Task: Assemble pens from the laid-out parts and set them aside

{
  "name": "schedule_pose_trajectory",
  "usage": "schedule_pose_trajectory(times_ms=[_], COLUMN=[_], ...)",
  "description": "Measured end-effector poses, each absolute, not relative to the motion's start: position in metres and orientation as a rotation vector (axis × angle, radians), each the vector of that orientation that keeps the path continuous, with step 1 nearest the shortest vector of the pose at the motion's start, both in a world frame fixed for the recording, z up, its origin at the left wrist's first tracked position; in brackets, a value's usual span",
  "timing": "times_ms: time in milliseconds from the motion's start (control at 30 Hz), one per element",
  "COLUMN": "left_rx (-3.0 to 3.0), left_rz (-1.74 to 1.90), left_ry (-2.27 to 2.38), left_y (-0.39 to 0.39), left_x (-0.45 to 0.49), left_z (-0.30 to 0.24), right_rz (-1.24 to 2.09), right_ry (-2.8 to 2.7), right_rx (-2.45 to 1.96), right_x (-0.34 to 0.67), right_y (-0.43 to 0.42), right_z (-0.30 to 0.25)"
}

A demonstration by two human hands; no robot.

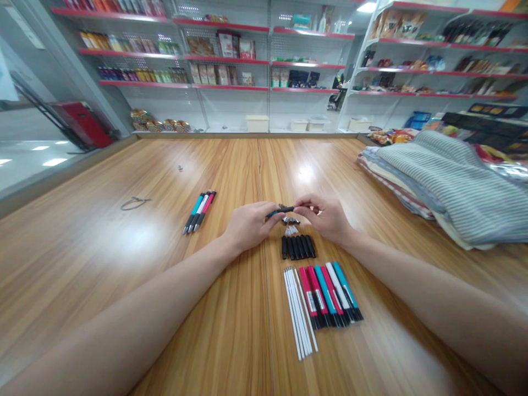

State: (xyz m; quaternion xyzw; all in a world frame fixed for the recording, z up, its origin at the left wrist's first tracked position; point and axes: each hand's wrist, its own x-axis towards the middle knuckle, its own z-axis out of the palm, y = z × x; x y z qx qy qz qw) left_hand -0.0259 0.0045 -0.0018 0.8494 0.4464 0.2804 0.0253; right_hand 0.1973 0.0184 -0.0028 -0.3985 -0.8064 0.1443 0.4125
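Observation:
Between my two hands is a pen [284, 210], its blue end in the closed fingers of my left hand [252, 224]. My right hand [328, 218] pinches its black end. Just below lie small metal tips [292, 220] and white springs or small white parts [291, 230], too small to make out fully. Nearer to me, several black grip sleeves [297, 247] stand in a row. Closer still are white ink refills [297, 313] and pink, blue and white pen barrels [330, 294]. Left of my hands, three pens [199, 212] with tips and grips lie side by side.
A folded stack of striped cloth [454, 187] lies at the right of the wooden table [231, 341]. A thin grey loop [135, 204] and a tiny object [180, 168] lie at the left. Stocked shelves [226, 58] stand behind the table, and a red cart [84, 125] at far left.

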Motion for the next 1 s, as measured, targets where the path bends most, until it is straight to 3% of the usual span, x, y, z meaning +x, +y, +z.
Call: schedule_pose_trajectory(times_ms=[200,567,1000], left_rx=[2.639,2.685,2.796], left_rz=[0.826,0.828,0.915], left_ry=[1.392,1.387,1.280], left_y=[0.005,0.003,0.005], left_x=[-0.026,-0.026,-0.025], left_z=[-0.003,-0.004,0.000], right_rz=[0.073,-0.138,-0.142], right_ry=[-2.220,-2.394,-2.405], right_rx=[-0.921,-0.892,-0.848], right_x=[0.203,0.206,0.209], right_y=[0.022,0.020,0.021], right_z=[-0.001,0.004,0.003])
